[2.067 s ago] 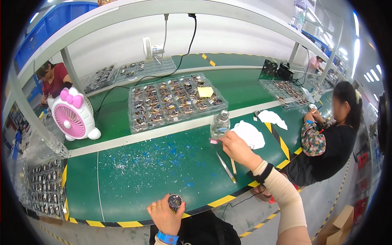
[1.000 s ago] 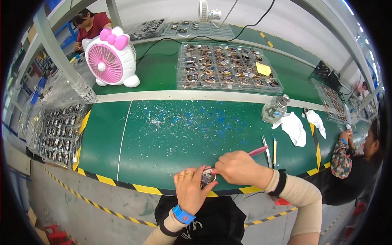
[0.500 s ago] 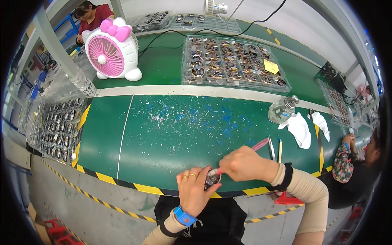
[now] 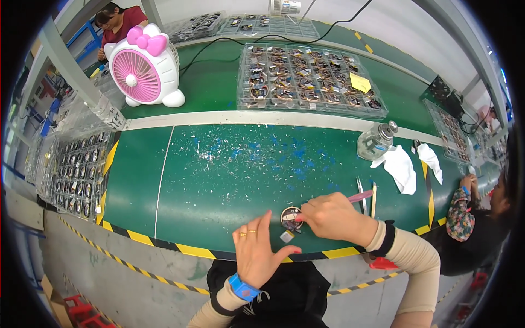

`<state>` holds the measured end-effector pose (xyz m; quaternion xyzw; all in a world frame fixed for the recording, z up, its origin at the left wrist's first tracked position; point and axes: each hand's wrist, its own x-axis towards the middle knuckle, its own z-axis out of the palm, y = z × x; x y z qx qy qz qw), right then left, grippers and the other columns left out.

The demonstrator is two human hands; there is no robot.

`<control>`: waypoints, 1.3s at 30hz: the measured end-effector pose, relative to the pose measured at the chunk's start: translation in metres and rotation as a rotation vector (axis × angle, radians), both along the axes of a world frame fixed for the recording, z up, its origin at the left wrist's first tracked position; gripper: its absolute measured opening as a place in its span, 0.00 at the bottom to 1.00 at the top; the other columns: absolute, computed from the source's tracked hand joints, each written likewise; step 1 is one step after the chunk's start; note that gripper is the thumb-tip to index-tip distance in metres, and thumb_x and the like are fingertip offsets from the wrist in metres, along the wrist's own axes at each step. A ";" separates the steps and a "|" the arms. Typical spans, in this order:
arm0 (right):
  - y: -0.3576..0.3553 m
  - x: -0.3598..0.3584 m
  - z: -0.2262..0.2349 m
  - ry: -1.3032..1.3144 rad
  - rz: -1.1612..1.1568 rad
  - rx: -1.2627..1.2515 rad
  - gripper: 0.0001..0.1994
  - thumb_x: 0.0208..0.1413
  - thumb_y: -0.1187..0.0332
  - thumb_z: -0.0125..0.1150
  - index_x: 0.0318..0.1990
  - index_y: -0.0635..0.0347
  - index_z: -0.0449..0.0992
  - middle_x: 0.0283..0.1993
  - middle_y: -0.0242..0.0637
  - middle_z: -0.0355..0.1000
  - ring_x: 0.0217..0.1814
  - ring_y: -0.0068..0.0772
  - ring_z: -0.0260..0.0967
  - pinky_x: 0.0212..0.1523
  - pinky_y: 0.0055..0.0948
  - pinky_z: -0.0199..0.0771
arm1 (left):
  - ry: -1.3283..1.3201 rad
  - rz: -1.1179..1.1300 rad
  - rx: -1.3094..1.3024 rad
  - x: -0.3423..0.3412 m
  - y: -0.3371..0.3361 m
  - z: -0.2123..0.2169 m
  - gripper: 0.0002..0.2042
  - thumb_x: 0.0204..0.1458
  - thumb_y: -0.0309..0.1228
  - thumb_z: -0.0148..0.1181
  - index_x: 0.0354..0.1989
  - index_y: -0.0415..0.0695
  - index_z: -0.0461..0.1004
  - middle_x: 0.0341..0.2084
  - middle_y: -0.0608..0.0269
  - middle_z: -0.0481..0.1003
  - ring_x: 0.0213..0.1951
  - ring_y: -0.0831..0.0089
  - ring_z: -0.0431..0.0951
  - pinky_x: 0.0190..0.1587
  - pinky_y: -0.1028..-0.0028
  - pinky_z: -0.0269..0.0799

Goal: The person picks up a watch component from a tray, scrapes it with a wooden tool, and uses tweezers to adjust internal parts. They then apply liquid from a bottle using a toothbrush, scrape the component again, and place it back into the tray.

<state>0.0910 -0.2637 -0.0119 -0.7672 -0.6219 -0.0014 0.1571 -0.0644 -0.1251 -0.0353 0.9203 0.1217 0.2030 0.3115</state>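
Note:
A small round electronic part point(image 4: 290, 217) with a dark and copper-coloured rim lies on the green bench near its front edge. Just below it is a small silver rectangular piece point(image 4: 286, 236); whether a wire joins the two is too small to make out. My left hand point(image 4: 256, 247) is beside them on the left, empty, with thumb and fingers spread. At the part's right edge, my right hand point(image 4: 331, 216) is closed around a slim pink tool point(image 4: 360, 197), whose back end sticks out to the right. The tool's tip is hidden by my fingers.
White and blue scraps point(image 4: 257, 150) litter the bench. Metal tweezers point(image 4: 362, 195), a thin stick point(image 4: 373, 200), a glass bottle point(image 4: 375, 141) and white cloths point(image 4: 398, 169) are to the right. Behind are a pink fan point(image 4: 136, 76) and a parts tray point(image 4: 306, 82). A co-worker point(image 4: 476, 218) sits at right.
My left hand has let go of the round part and spread open to its left. The part now lies on the bench, a little farther from me. My right hand keeps the pink tool.

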 end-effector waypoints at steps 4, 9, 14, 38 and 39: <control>0.000 -0.022 0.002 0.047 -0.063 -0.068 0.08 0.51 0.68 0.60 0.23 0.59 0.71 0.20 0.38 0.71 0.24 0.39 0.74 0.24 0.36 0.71 | 0.013 0.070 0.106 0.010 -0.009 -0.001 0.31 0.35 0.38 0.76 0.51 0.42 0.73 0.43 0.57 0.71 0.45 0.59 0.70 0.48 0.61 0.60; -0.003 -0.030 0.002 0.032 -0.074 0.003 0.10 0.51 0.67 0.61 0.22 0.59 0.71 0.20 0.37 0.69 0.22 0.38 0.72 0.22 0.36 0.69 | 0.030 -0.029 0.097 0.006 0.002 -0.007 0.33 0.33 0.37 0.76 0.51 0.41 0.73 0.44 0.57 0.70 0.46 0.59 0.70 0.48 0.61 0.60; 0.000 -0.034 -0.001 -0.012 -0.018 0.021 0.13 0.53 0.65 0.62 0.21 0.58 0.69 0.17 0.36 0.67 0.20 0.37 0.70 0.20 0.35 0.67 | 0.032 -0.066 0.049 0.003 0.006 -0.004 0.30 0.33 0.35 0.76 0.49 0.41 0.76 0.42 0.59 0.71 0.45 0.60 0.70 0.48 0.62 0.60; 0.002 -0.007 0.006 -0.025 0.161 -0.070 0.12 0.51 0.65 0.62 0.21 0.58 0.69 0.17 0.36 0.67 0.20 0.37 0.71 0.21 0.35 0.68 | 0.093 -0.184 -0.217 -0.001 0.021 -0.001 0.35 0.39 0.29 0.74 0.60 0.44 0.66 0.44 0.63 0.78 0.48 0.62 0.73 0.54 0.64 0.59; 0.001 -0.007 0.006 -0.019 0.180 -0.100 0.11 0.51 0.65 0.61 0.22 0.58 0.70 0.17 0.36 0.68 0.20 0.37 0.72 0.22 0.34 0.69 | 0.093 -0.182 -0.218 -0.001 0.022 -0.001 0.35 0.39 0.29 0.74 0.60 0.44 0.66 0.44 0.63 0.78 0.48 0.62 0.73 0.54 0.64 0.59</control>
